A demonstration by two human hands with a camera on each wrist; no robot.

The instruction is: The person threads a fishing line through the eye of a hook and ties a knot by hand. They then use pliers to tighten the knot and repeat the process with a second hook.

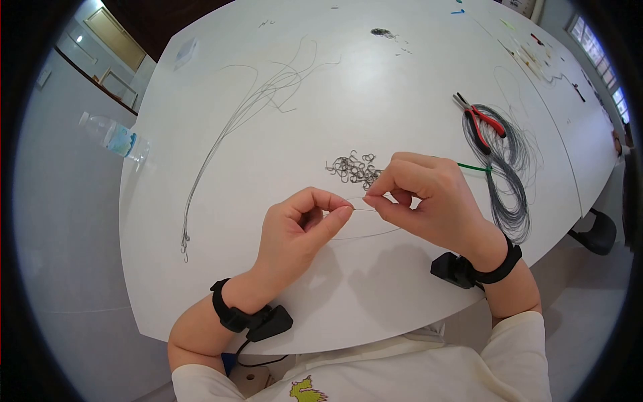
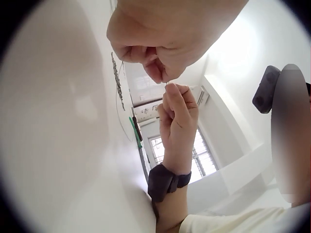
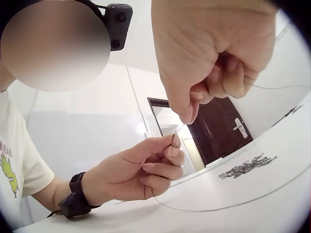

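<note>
My left hand (image 1: 293, 231) pinches a tiny dark piece between thumb and forefinger; it looks like the end of a fish hook, the rest hidden by the fingertips. Close beside it, my right hand (image 1: 432, 194) pinches thin grey fishing line (image 3: 218, 210) with thumb and forefinger. A short length of line spans the small gap between both sets of fingertips, and a loose loop hangs below the hands. Both hands are raised over the white table (image 1: 395, 295). Just beyond them lies a pile of fish hooks (image 1: 353, 169), partly overlapped by the right hand in the head view.
Red-handled pliers (image 1: 485, 126) lie on a coiled bundle of line (image 1: 512, 194) with a green tie (image 1: 474, 166) at the right. Lines with hooks (image 1: 216, 149) stretch along the left. A plastic bottle (image 1: 119, 139) stands beyond the left edge; small dark pieces (image 1: 382, 32) lie farther back.
</note>
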